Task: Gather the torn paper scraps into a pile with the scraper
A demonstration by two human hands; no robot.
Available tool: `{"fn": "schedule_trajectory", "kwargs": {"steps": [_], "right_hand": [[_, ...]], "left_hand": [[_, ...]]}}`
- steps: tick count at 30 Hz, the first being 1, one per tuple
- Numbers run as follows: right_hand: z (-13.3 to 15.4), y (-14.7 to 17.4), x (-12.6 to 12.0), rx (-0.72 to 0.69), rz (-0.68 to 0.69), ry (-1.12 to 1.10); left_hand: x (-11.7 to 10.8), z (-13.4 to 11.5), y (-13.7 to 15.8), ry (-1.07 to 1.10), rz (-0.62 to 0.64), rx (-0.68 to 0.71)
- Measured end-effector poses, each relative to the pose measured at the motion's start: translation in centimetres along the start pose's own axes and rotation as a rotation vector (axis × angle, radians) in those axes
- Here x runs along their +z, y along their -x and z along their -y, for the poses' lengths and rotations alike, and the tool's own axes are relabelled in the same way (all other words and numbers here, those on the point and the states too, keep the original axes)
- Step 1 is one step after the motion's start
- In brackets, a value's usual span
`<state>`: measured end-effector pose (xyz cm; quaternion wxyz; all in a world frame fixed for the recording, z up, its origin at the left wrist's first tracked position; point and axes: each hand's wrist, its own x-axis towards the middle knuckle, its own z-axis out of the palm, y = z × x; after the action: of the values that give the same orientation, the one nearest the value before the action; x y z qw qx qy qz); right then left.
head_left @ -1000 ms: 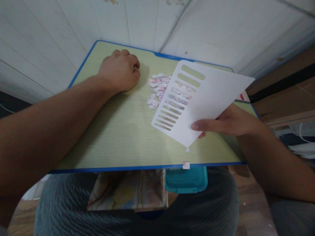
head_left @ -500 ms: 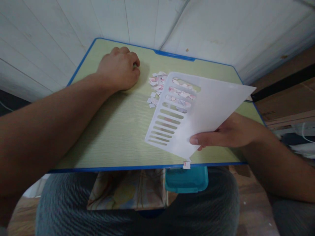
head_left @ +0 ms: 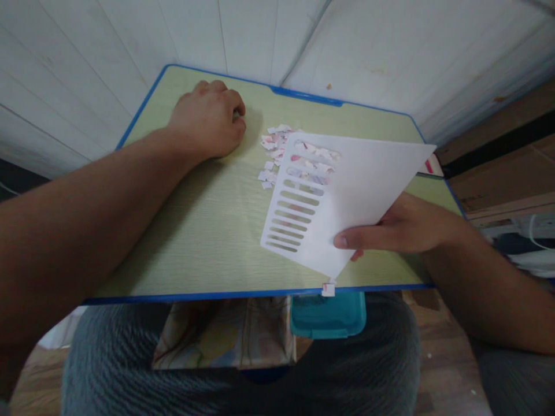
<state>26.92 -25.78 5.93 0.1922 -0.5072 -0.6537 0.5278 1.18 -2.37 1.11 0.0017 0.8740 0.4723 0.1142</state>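
My right hand (head_left: 396, 228) grips a white slotted sheet (head_left: 359, 185) by its near right edge, thumb on top and fingers underneath. Rows of long slots run down the sheet's left side, and it is held tilted above the table. Through the upper slots and past the left edge shows a pile of small pink-and-white paper pieces (head_left: 274, 144); the sheet hides the rest. My left hand (head_left: 210, 118) rests on the table left of the pile, fingers curled in; its palm is hidden. One small paper piece (head_left: 328, 289) lies at the table's front edge, below the sheet's lower corner.
The light green table (head_left: 186, 231) has a blue rim and stands against a white plank wall (head_left: 130, 34). Below its front edge are a teal plastic container (head_left: 329, 318) and a patterned box (head_left: 225, 335) by my legs. Cardboard boxes (head_left: 507, 156) stand at the right.
My right hand has shifted the slotted sheet slightly, with its far right corner now further left and its tilt a little different. My left hand stays in place.
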Motion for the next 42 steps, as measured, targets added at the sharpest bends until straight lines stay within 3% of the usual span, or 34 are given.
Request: {"fn": "schedule_trajectory", "kwargs": {"steps": [15,22,27,29,34,42], "right_hand": [[-0.23,-0.04,0.04,-0.045,0.068,-0.027],[0.11,-0.29,-0.30,-0.094,-0.010,-0.019],[-0.10,-0.31,-0.27,-0.124,0.084,-0.020],[-0.18,-0.27,-0.34,-0.111,0.092,-0.039],[-0.25,-0.29,-0.45,-0.075,-0.032,-0.044],[0.08,-0.27,0.25,-0.007,0.059,-0.039]], "left_hand": [[-0.18,-0.12,-0.03,0.009,0.011,-0.021],[0.07,0.10,-0.06,0.015,-0.006,-0.003],[0.21,0.24,-0.16,0.008,-0.012,-0.006],[0.18,0.18,-0.17,0.011,-0.014,-0.006],[-0.11,-0.24,0.02,0.025,-0.010,-0.018],[-0.19,0.27,0.07,0.087,-0.006,0.001]]}}
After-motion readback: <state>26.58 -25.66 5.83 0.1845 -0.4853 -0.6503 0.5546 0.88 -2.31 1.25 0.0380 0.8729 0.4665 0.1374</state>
